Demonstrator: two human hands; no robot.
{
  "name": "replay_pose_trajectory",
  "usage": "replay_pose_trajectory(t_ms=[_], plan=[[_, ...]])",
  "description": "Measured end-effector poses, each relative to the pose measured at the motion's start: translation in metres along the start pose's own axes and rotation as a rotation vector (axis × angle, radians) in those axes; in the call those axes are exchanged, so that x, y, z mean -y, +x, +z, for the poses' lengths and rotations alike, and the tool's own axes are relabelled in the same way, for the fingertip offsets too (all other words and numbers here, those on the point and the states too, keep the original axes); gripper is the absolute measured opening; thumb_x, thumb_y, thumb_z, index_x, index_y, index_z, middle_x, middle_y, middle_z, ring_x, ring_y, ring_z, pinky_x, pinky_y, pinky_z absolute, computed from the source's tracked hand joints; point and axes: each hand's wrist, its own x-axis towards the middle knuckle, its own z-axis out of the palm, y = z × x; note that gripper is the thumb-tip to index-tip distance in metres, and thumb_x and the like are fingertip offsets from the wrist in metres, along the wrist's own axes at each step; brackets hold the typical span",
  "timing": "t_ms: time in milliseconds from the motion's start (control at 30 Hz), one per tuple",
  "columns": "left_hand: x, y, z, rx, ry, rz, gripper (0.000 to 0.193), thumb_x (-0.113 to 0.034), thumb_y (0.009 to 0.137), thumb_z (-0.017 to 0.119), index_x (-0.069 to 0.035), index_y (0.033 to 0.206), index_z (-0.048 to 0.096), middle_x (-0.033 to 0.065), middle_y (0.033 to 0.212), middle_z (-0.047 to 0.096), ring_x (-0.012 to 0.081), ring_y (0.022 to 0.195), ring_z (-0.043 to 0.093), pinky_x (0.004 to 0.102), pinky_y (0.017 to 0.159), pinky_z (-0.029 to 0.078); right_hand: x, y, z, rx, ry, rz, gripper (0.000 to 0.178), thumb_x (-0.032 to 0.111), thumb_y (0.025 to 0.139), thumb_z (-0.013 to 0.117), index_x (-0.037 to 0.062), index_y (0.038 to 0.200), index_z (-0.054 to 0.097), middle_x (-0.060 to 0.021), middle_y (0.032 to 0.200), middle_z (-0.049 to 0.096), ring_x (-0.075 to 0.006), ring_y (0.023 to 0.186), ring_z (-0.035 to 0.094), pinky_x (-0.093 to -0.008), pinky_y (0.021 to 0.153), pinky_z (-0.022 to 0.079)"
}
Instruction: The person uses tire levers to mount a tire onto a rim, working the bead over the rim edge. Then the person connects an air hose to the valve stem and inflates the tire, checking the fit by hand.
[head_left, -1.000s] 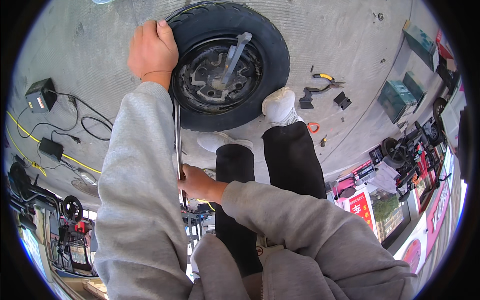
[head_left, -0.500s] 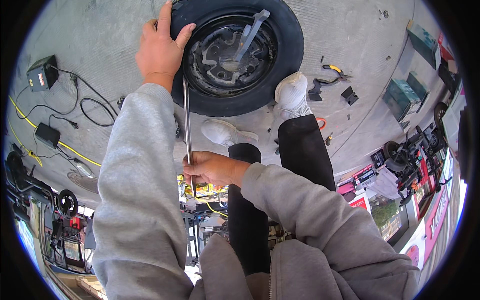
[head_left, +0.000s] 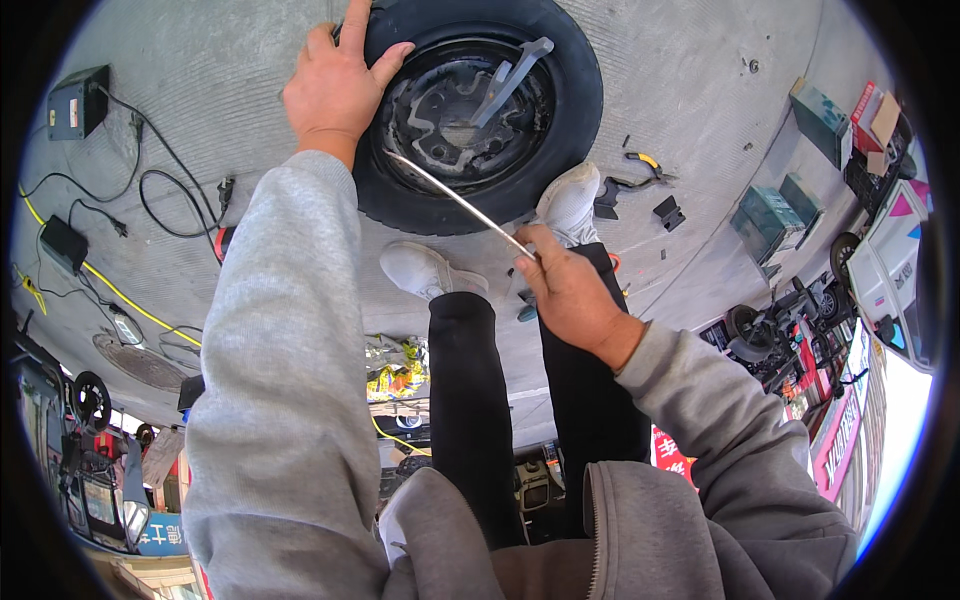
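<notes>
A black tyre (head_left: 578, 90) on a dark, worn steel rim (head_left: 425, 95) lies flat on the ground in front of my feet. My left hand (head_left: 335, 95) rests on the tyre's left side with thumb and fingers spread. In my right hand (head_left: 575, 295) is a long, slim metal tyre lever (head_left: 455, 200), slanting up and left across the tyre. Its far tip meets the left edge of the rim, where I cannot tell whether it is under the bead. A grey lever-like piece (head_left: 512, 80) stands tilted over the rim's centre and right side.
My white shoes (head_left: 425, 268) are at the tyre's near edge. Yellow-and-black handled pliers (head_left: 645, 160) and small black parts (head_left: 669, 212) lie to the right. Green boxes (head_left: 775, 222) stand farther right. A black box (head_left: 78, 103) with cables and a yellow cord (head_left: 130, 305) lie left.
My right hand has swung up and right with the tyre lever. The lever has gone from upright along the tyre's left side to slanting across it. My left hand stays on the tyre.
</notes>
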Motion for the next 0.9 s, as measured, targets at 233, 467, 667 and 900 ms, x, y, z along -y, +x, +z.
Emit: replay_pose_trajectory(t_ms=[233,467,667,900], plan=[[-0.001,0.003,-0.005,0.024,-0.016,-0.010,0.074,-0.073,0.083,0.057,-0.040,0.147,0.041,0.0060,0.120,0.061,0.0305,0.104,0.066,0.0442,0.074,0.057,0.057,0.109,-0.114,-0.186,-1.189,-0.776,0.009,0.011,0.079,0.065,0.0162,0.084,0.070,-0.0017,0.077,0.068,-0.0193,0.080,0.065,-0.0341,0.084,0.042],[0.000,0.002,-0.005,0.052,-0.084,-0.039,0.072,-0.066,0.082,0.064,-0.041,0.146,0.041,0.0064,0.121,0.061,0.0301,0.105,0.065,0.0438,0.074,0.057,0.116,0.206,-0.073,0.308,-1.473,-0.875,0.011,0.030,0.082,0.073,0.0184,0.082,0.075,0.0021,0.081,0.073,-0.0151,0.084,0.066,-0.0318,0.088,0.040],[0.003,0.002,-0.004,0.023,-0.084,-0.025,0.073,-0.063,0.081,0.067,-0.041,0.145,0.042,0.0062,0.120,0.061,0.0304,0.104,0.065,0.0440,0.074,0.058,0.122,0.221,-0.056,0.476,-1.437,-0.831,0.015,0.034,0.077,0.078,0.0197,0.076,0.076,0.0026,0.072,0.071,-0.0158,0.074,0.064,-0.0324,0.087,0.039],[0.001,0.001,-0.001,-0.001,-0.060,-0.022,0.072,-0.068,0.081,0.063,-0.040,0.145,0.045,0.0062,0.117,0.061,0.0301,0.100,0.066,0.0431,0.071,0.058,0.133,0.167,-0.072,0.504,-1.405,-0.522,0.012,0.014,0.081,0.069,0.0139,0.090,0.078,-0.0044,0.092,0.075,-0.0210,0.088,0.073,-0.0359,0.072,0.053]])
